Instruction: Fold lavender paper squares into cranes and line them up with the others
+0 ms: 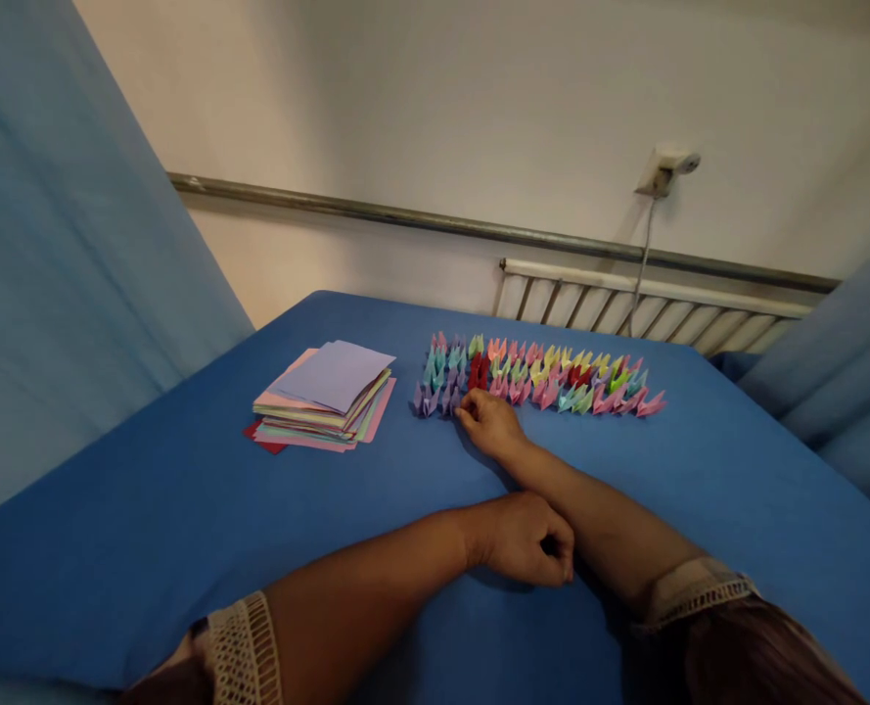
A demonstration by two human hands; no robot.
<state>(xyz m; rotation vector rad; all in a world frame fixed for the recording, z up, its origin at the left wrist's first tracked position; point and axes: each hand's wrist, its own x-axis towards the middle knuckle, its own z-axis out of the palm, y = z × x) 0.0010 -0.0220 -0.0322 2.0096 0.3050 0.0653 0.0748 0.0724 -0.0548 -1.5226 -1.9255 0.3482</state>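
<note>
Rows of folded paper cranes (544,390) in many colours stand on a blue-covered table. My right hand (491,423) reaches to the front row near its left end, thumb and fingers pinched at the lower edge of a purple paper crane (450,394). The fingertips partly hide the contact. Closer to me, my left hand (528,539) rests in a loose curl beside the right forearm, with nothing visible in it. Left of the cranes lies a stack of coloured paper sheets (339,377), a lilac sheet on top and a red corner sticking out below.
The blue table cover (185,509) reaches toward the wall. Behind it run a metal pipe (405,213) and a white radiator (588,284). A cable hangs from a wall socket (659,174). A blue curtain (74,225) hangs at the left, and another blue cloth (846,372) at the right.
</note>
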